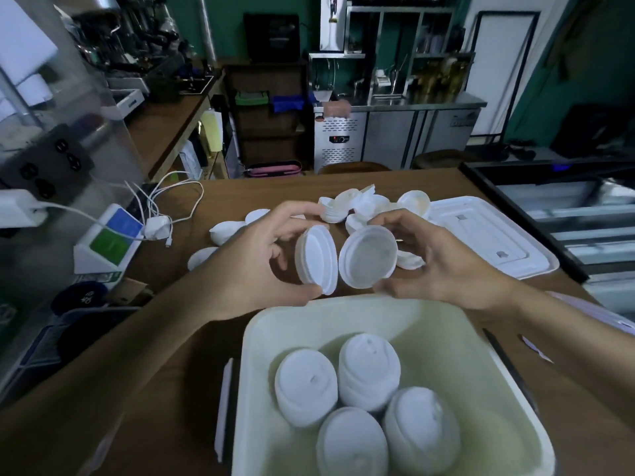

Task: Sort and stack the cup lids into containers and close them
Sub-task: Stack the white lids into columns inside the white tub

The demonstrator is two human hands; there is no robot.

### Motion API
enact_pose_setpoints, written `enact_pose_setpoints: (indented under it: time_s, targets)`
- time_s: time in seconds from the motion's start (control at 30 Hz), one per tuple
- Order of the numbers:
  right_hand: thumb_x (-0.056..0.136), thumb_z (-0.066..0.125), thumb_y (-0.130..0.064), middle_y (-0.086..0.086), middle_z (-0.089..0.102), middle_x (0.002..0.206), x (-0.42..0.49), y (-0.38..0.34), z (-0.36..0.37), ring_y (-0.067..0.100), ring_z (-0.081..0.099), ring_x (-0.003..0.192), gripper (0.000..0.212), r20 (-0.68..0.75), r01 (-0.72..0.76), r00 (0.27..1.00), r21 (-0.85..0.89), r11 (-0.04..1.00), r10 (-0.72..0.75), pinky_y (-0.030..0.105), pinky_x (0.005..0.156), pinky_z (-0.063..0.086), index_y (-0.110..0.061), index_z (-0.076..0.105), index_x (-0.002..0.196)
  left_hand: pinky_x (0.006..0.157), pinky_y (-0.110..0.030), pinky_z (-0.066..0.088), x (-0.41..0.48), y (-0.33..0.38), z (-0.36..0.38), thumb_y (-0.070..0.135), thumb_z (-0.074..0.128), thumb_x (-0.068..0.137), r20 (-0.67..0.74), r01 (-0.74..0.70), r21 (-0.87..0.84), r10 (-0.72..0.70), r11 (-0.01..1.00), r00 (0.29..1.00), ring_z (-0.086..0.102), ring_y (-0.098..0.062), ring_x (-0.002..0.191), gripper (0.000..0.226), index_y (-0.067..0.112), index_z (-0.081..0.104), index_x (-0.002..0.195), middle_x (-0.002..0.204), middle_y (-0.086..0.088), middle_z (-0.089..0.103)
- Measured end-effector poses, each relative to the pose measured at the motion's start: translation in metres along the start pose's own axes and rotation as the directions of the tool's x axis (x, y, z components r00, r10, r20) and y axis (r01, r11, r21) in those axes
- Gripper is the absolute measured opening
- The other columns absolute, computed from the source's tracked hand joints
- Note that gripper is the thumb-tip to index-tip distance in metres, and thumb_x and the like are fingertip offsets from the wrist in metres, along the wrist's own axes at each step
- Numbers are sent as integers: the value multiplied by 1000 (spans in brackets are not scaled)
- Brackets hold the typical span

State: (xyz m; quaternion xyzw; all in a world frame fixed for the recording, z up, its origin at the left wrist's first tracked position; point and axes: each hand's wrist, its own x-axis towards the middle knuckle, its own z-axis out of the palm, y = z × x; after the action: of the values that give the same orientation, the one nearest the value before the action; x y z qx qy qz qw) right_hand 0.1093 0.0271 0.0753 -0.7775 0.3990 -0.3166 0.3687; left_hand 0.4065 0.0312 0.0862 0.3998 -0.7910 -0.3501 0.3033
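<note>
Head view, lids in hand: short lid stack (318, 264) and single lid (367, 257), centre frame, rims just beside each other.
Left hand (261, 266): fingers curled round the short lid stack.
Right hand (443, 266): pinches the single lid by its rim.
Container (457, 341): bottom centre, open, four tall stacks (369, 371) standing inside.
Loose lids (364, 204): heaped on the table (240, 190), above the hands.
Container cover (481, 235): flat, right of the heap.
</note>
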Motion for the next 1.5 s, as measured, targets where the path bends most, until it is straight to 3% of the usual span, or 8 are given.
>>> enact_pose_setpoints:
  time_s: [0.17,0.27,0.43,0.57,0.7,0.93,1.1,1.5]
  targets:
    - [75,93,-29,-4,62,133,-31,-7,1,22,57,131,69,33,31,999,-106,994,-28,45,112,45,-26,58,135,80,-41,59,-20,13,11,48,94,62,23,31,153,-35,988,999,66,-16,106,79,47,59,133,126,20,66]
    - [74,91,-43,-8,56,132,-46,-11,6,20,56,130,76,66,46,997,-221,974,-32,40,110,46,-32,56,141,75,-28,53,-29,22,14,47,95,63,40,-4,287,-8,958,999,59,-13,90,76,49,62,132,105,20,62]
    - [75,88,-46,-16,49,124,-59,-19,19,9,57,117,78,127,98,991,-444,891,-45,28,96,51,-30,52,143,92,-14,42,-36,26,28,49,91,69,135,-124,415,73,901,988,54,0,115,79,42,61,141,121,24,62]
    - [76,80,-52,-11,44,119,-66,-26,25,18,62,93,68,171,162,983,-597,785,-73,39,76,55,-24,51,131,96,-23,48,-46,19,36,49,87,73,199,-136,424,55,895,979,56,1,121,81,41,57,147,129,27,54]
    - [77,77,-57,-21,40,126,-68,-23,32,10,60,86,74,243,164,970,-670,724,5,28,71,50,-35,39,136,93,-32,53,-53,18,42,57,77,76,290,-113,500,-43,859,956,55,0,120,80,50,45,149,132,31,46]
    - [88,66,-60,-21,31,151,-62,-9,48,7,57,119,71,298,137,947,-704,697,115,30,93,53,-33,43,149,78,-20,45,-53,20,54,52,74,86,340,-48,706,-279,706,898,53,-7,107,58,40,40,131,120,19,54]
    - [92,60,-63,-18,31,145,-56,-4,58,11,61,112,58,334,123,928,-691,712,163,33,92,53,-35,53,142,93,-34,51,-53,6,56,61,76,83,357,-13,690,-325,724,876,54,-6,114,58,42,55,134,124,20,51]
    - [87,68,-65,-26,40,140,-54,5,56,6,57,119,59,289,55,941,-644,763,176,34,95,52,-34,58,136,77,-36,52,-51,6,55,65,71,87,304,53,772,-440,634,845,58,-21,95,45,23,63,103,90,6,51]
